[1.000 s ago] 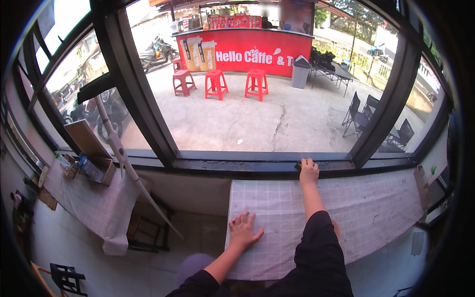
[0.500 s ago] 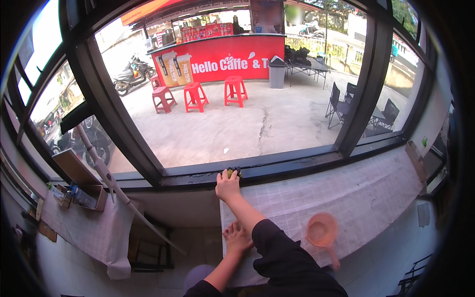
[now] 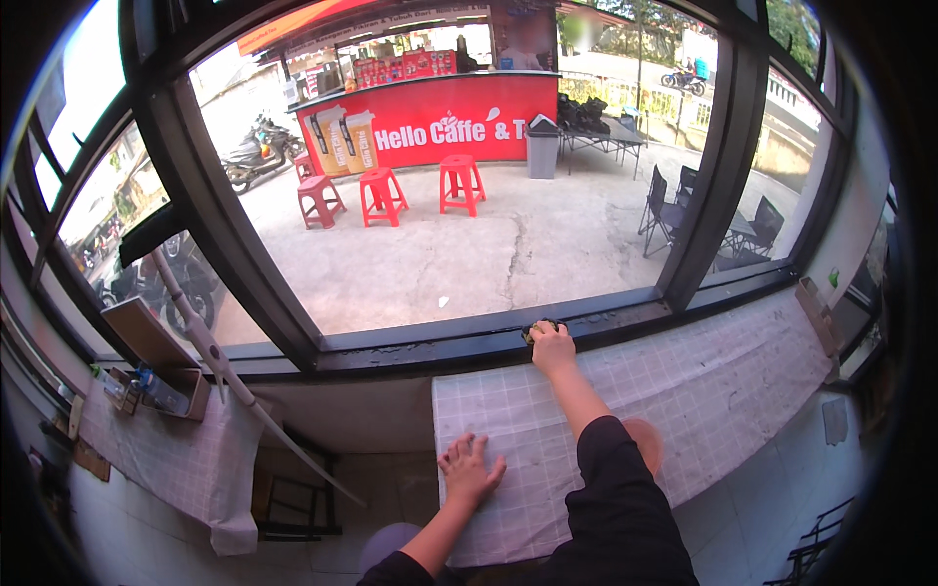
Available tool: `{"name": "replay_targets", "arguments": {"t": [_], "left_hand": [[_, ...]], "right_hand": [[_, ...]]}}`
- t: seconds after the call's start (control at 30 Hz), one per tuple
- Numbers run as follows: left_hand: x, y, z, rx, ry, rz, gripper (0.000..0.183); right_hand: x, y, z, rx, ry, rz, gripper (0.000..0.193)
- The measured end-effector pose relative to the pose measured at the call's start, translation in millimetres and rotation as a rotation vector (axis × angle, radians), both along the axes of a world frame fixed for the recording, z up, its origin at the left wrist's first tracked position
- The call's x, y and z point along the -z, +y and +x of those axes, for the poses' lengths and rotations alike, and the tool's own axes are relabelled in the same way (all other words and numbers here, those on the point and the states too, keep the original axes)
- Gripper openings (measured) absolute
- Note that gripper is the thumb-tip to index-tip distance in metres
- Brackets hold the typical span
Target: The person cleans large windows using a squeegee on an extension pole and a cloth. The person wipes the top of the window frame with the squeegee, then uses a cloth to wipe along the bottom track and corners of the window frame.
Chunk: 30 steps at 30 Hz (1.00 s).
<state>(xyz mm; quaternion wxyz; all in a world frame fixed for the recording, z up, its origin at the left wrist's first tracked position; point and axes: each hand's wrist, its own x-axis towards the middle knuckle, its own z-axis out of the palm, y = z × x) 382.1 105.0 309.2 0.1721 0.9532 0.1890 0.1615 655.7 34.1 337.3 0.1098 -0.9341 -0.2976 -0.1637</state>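
Note:
My right hand [image 3: 554, 351] is closed over a small dark and yellowish sponge [image 3: 529, 334]. It presses the sponge onto the black window ledge [image 3: 420, 352], which has wet patches along it. Most of the sponge is hidden under my fingers. My left hand [image 3: 470, 475] rests with spread fingers on the checked tablecloth [image 3: 723, 381], close to the table's left edge. Behind my right sleeve an orange plastic dipper [image 3: 645, 442] shows only in part; its handle is hidden.
A second cloth-covered table [image 3: 186, 459] on the left carries a box [image 3: 195, 396] with bottles. A long pale pole [image 3: 220, 366] leans between the tables. Black window frames [image 3: 708, 176] rise beyond the ledge. Outside stand red stools [image 3: 383, 195] and a red counter [image 3: 430, 122].
My right hand has slid rightward along the ledge with the sponge. My left hand's fingers are more spread on the tablecloth. My right arm now covers much of the dipper.

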Motion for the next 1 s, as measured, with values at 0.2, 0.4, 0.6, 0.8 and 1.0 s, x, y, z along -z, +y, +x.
{"name": "replay_targets", "arguments": {"t": [0.2, 0.4, 0.6, 0.8, 1.0], "left_hand": [[-1.8, 0.0, -1.1, 0.001, 0.021, -0.022, 0.056], [1.9, 0.4, -0.2, -0.002, 0.012, -0.034, 0.056], [-2.6, -2.3, 2.5, -0.028, 0.033, -0.003, 0.055], [4.7, -1.5, 4.5, -0.015, 0.029, 0.015, 0.054], [6.6, 0.0, 1.6, -0.017, 0.026, 0.025, 0.052]], "right_hand": [[-0.6, 36.5, -22.4, -0.022, 0.009, 0.336, 0.02], [-8.2, 61.4, -26.7, -0.056, 0.729, 0.912, 0.037], [-10.6, 73.9, -49.8, -0.251, 0.614, 0.924, 0.023], [5.8, 74.9, -47.4, -0.402, -0.001, 0.553, 0.017], [4.5, 39.9, -23.6, -0.299, -0.039, 0.282, 0.012]]}}
